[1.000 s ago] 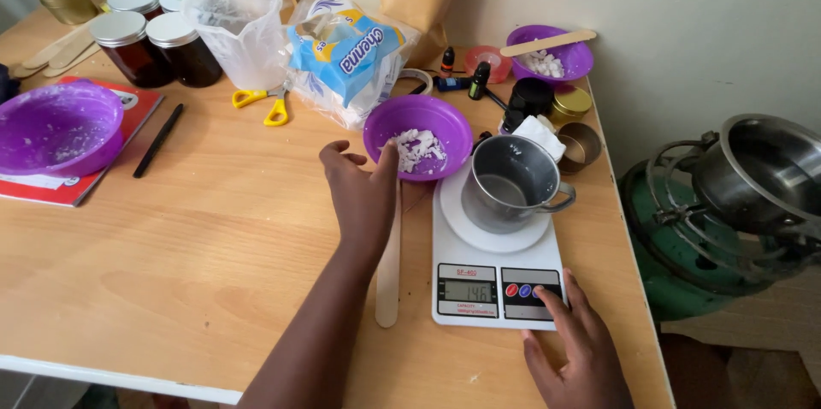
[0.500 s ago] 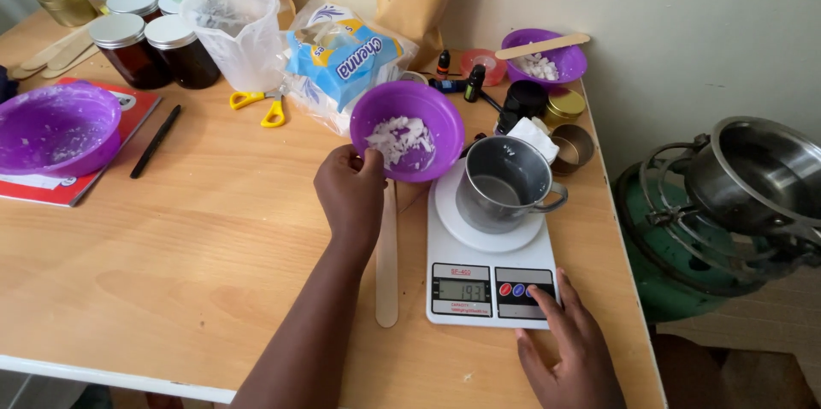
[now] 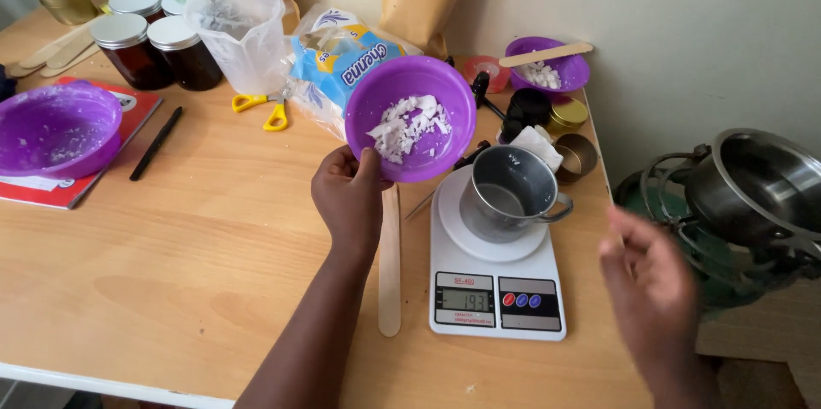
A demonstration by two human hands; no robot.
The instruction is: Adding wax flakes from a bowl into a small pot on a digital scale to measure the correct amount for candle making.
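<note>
Purple bowl of white flakes held tilted over the scale

Purple bowl [image 3: 410, 118] sits lifted off the worktop [image 3: 171, 263], gripped at its near left rim by the left hand [image 3: 349, 195]. The thumb lies over the rim on the inside and the fingers curl under the outside, so the hand is pinched closed on the rim. The bowl tips toward the camera, showing a heap of white flakes [image 3: 406, 128] in its bottom. It hangs just left of and a little beyond the metal cup [image 3: 510, 191], which stands on the round plate of a white kitchen scale [image 3: 496, 263].

Right hand [image 3: 654, 289] hovers in the air near the right edge of the scale, touching nothing; it is blurred, with fingers loosely curled and partly spread.

A flat wooden stick [image 3: 390, 263] lies on the worktop between the left forearm and the scale. Far left rests a second purple bowl [image 3: 56, 128] on a red book [image 3: 77, 191], with a black pen [image 3: 156, 144] beside it. Further back stand 3 dark jars [image 3: 154, 50] and a clear plastic jug [image 3: 235, 37].
</note>
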